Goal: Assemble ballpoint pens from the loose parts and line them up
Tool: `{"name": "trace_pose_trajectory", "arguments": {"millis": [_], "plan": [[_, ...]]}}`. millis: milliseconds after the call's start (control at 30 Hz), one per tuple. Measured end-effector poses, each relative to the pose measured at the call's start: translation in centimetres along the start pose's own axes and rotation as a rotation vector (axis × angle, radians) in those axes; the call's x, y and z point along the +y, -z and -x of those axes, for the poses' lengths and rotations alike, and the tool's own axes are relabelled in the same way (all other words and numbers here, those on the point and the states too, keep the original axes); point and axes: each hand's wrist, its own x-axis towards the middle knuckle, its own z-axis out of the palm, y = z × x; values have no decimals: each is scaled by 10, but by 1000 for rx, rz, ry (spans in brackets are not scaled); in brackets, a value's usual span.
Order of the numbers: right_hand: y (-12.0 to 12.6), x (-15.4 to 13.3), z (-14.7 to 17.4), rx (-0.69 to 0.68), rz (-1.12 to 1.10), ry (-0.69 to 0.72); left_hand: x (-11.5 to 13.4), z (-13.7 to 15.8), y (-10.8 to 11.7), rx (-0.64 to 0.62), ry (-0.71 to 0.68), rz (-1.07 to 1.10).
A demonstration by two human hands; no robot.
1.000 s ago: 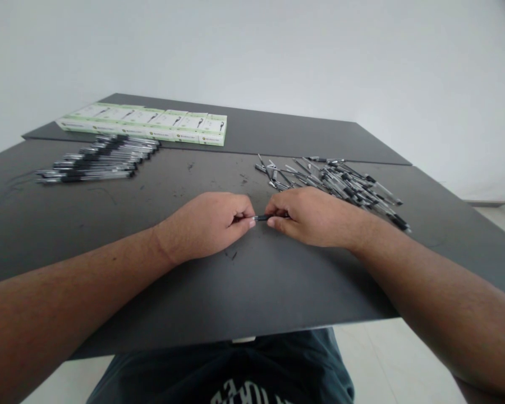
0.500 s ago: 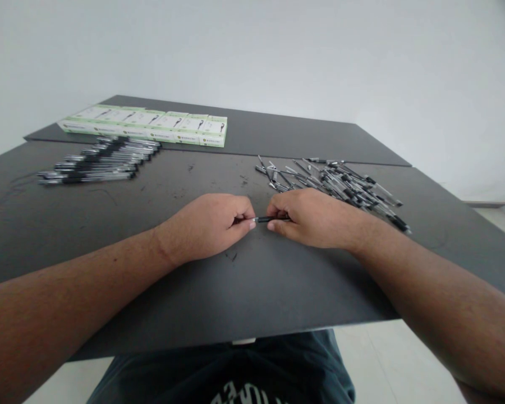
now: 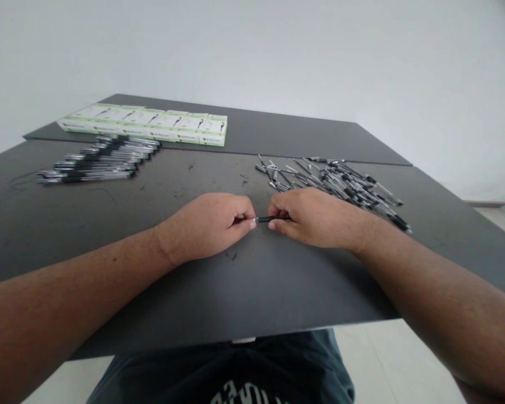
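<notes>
Just above the table, a slim pen (image 3: 262, 219) with a black grip lies level between my two hands. My left hand (image 3: 216, 224) pinches its left end between thumb and forefinger. On the other end, my right hand (image 3: 307, 217) is closed in a similar pinch, its fingers covering much of that side. Only a short dark stretch of the pen shows in the gap. Behind my right hand is a loose heap of pens and pen parts (image 3: 340, 182), partly hidden by that hand.
At the left, several pens (image 3: 101, 160) lie side by side in a slanted row. Green-and-white boxes (image 3: 189, 129) stand in a line behind them. The dark grey table (image 3: 219, 303) has small dark marks on it, and a white wall (image 3: 278, 56) rises behind.
</notes>
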Motion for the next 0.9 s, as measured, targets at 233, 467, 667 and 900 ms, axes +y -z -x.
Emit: {"name": "trace_pose_trajectory", "arguments": {"millis": [233,467,667,900], "plan": [[-1,0,0,-7,-2,33,0,0,0,-10,5,-17],[0,0,0,-7,19,26,0,-1,0,-15,-7,-20],[0,0,0,-14,16,48,-1,0,0,-15,-2,-13],[1,-1,0,-32,19,13,0,0,0,-18,-15,-18]]}}
